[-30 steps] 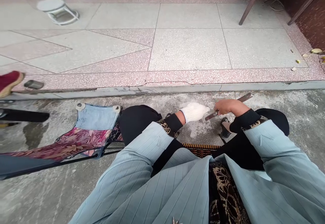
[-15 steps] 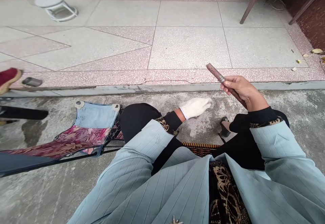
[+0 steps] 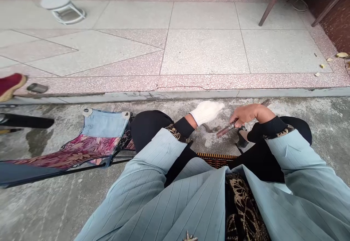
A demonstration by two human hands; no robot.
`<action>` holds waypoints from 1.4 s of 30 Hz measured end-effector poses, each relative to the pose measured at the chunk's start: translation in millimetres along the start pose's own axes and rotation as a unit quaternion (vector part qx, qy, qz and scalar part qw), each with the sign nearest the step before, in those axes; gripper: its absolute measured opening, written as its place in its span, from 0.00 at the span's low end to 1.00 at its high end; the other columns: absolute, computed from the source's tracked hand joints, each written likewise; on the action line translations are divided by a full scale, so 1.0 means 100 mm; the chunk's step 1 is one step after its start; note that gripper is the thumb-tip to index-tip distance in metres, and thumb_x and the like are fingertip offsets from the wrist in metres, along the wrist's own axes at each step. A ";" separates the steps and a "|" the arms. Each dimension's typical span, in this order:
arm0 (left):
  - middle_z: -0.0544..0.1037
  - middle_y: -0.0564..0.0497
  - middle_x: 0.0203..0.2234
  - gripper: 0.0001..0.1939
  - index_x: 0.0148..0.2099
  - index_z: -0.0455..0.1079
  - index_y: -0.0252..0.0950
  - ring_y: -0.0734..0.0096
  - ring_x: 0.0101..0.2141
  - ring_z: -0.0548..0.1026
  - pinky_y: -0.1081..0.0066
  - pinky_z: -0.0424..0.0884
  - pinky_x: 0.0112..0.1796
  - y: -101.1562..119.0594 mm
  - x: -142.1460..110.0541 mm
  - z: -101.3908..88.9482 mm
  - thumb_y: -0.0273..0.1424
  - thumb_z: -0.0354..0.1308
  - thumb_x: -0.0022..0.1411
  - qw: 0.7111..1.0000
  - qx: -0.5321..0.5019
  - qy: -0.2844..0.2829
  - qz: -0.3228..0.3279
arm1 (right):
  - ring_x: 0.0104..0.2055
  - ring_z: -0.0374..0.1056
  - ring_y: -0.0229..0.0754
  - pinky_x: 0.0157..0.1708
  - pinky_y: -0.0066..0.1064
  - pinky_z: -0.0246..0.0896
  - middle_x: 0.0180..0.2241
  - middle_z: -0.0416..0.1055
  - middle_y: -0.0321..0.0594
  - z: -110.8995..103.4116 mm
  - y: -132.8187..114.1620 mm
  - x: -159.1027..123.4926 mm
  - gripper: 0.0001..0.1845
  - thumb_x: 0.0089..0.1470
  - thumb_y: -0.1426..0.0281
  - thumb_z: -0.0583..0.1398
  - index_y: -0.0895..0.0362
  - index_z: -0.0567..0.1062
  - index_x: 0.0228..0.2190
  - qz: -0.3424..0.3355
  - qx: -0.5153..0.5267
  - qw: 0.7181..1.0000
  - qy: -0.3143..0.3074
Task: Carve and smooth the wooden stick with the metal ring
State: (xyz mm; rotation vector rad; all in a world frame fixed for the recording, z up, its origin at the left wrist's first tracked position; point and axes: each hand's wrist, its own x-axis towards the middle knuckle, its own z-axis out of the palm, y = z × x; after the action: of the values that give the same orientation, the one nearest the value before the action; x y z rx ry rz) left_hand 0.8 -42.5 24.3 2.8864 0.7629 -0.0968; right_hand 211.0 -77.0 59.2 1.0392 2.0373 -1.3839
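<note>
My right hand (image 3: pixel 247 113) is bare and closed round a brown stick (image 3: pixel 224 131), which slants down toward my left. Silvery wire (image 3: pixel 232 124) is wound about the stick beside my fingers. A thin strand of it runs toward my left hand (image 3: pixel 207 112), which wears a white knit glove and is closed in a pinch on that strand. Below the glove shows a dark curved piece (image 3: pixel 210 128); whether it hangs or lies on the ground I cannot tell. Both hands are above the concrete between my knees.
A low folding seat of denim and flowered cloth (image 3: pixel 101 124) stands at my left. Beyond my knees runs a raised tiled step (image 3: pixel 202 51). A metal cup (image 3: pixel 37 88) lies near a person's red shoe (image 3: pixel 12 86). A white stool (image 3: pixel 62 7) stands farther back.
My right hand has come down and toward me, turning the stick so its wired end now points down-left. The gloved hand has shifted slightly left. The dark curved piece has come into view.
</note>
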 end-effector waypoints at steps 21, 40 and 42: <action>0.81 0.48 0.40 0.18 0.53 0.71 0.41 0.64 0.37 0.79 0.70 0.67 0.34 0.12 0.01 -0.02 0.39 0.42 0.73 0.997 -0.065 -0.032 0.019 | 0.28 0.64 0.39 0.29 0.30 0.55 0.30 0.72 0.43 -0.22 0.29 -0.34 0.13 0.58 0.68 0.56 0.61 0.77 0.41 0.176 0.143 0.810 0.541; 0.79 0.44 0.40 0.22 0.51 0.71 0.37 0.63 0.39 0.77 0.67 0.66 0.38 -0.13 -0.12 -0.40 0.39 0.38 0.74 0.984 0.017 0.143 -0.108 | 0.27 0.64 0.35 0.29 0.27 0.55 0.26 0.71 0.37 -0.02 -0.13 -0.02 0.09 0.55 0.70 0.58 0.61 0.77 0.31 -0.050 0.067 0.996 -0.022; 0.80 0.45 0.40 0.22 0.53 0.70 0.39 0.64 0.38 0.77 0.68 0.66 0.38 -0.14 -0.09 -0.38 0.40 0.38 0.74 0.983 -0.005 0.133 -0.123 | 0.27 0.64 0.34 0.28 0.26 0.54 0.27 0.72 0.37 -0.02 -0.17 -0.08 0.11 0.56 0.67 0.59 0.62 0.78 0.33 -0.104 0.095 0.988 -0.057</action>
State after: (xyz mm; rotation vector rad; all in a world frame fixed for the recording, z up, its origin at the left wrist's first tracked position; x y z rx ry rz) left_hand -13.2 -28.3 61.0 2.8143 1.1600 0.2702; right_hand 202.4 -81.0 75.6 0.8185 2.0057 -1.7302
